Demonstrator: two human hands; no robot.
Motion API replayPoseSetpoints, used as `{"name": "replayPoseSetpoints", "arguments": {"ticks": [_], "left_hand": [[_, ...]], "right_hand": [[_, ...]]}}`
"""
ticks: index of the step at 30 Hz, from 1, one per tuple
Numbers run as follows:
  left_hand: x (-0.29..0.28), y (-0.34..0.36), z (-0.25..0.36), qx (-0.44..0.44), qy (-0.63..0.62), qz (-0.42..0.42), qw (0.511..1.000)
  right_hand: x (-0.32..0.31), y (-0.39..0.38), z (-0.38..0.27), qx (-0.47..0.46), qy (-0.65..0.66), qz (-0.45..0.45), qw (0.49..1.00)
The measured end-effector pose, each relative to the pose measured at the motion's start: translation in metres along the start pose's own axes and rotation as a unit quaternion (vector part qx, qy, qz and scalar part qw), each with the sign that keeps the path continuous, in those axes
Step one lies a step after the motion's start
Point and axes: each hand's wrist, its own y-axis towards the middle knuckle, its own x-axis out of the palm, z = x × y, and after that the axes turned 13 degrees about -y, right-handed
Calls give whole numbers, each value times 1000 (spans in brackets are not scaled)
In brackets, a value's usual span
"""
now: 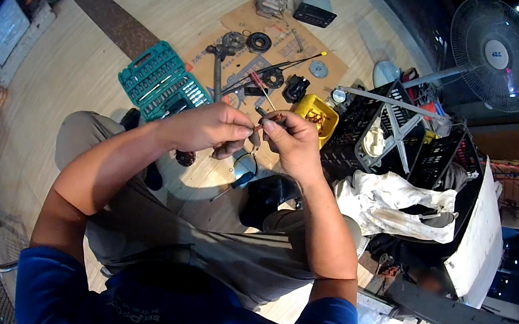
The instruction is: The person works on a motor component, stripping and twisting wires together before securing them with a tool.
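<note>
Here are the two hands, close together in the middle, fingertips meeting: the left hand [208,129] and the right hand [292,141] pinch a small part [258,127] between them, right over the person's crossed legs, though it's too small and covered to say what kind it is. Below the left hand, a dark round part [185,158] sits on the floor [204,187], and near the knees, to the right of it, lies a screwdriver [243,178] with a dark handle. Just beyond the hands, a hammer [217,77] stretches away, head at the far end, on a spread of cardboard [330,58]. Right of it there's a red-handled screwdriver [256,80], then a yellow box [327,111] holding copper-coloured bits. Farther out on the cardboard come a black ring [259,42], a grey disc [318,69] and a spanner [298,40]. Over to the left, a green tool case [154,54] lies open, rows of sockets on show. At the far edge, a metal machine part [271,5] stands beside a car stereo [313,13]. Swing right: black crates [351,139], a stained white cloth [379,201] nearer in, and a big fan [496,54] at far right.
</note>
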Motion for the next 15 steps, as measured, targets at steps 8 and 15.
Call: {"name": "replayPoseSetpoints", "arguments": {"ticks": [8, 15], "left_hand": [[16, 2, -5, 305, 557, 190, 749], [9, 1, -8, 80, 118, 144, 979]], "right_hand": [[3, 1, 0, 58, 23, -5, 998], [0, -1, -5, -8, -9, -22, 1000]]}}
